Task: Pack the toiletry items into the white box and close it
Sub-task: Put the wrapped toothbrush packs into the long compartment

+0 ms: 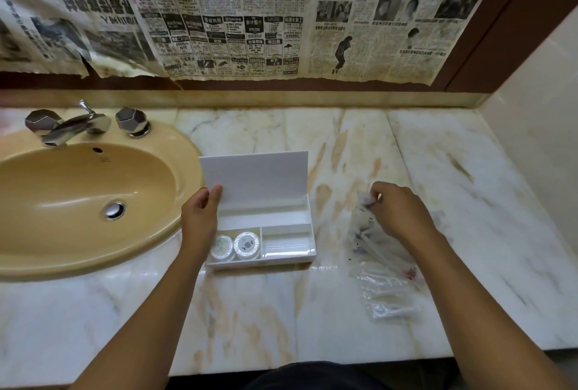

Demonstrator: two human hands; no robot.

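A white box (289,256) stands open on the marble counter, its lid (255,175) raised upright. My left hand (200,217) pinches the lid's lower left corner, thumb on its front face. Two round wrapped items (236,245) lie in the box's front left compartment; the front right compartment and the long rear one look empty. To the right, a pile of clear plastic toiletry packets (380,280) lies on the counter. My right hand (400,211) rests over the pile's far end and pinches the top of one packet (364,202).
A yellow sink (90,199) with a chrome tap (75,127) sits left of the box, its rim touching the box's left side. Newspaper covers the wall behind. A side wall bounds the counter on the right. The counter's front edge runs near my body.
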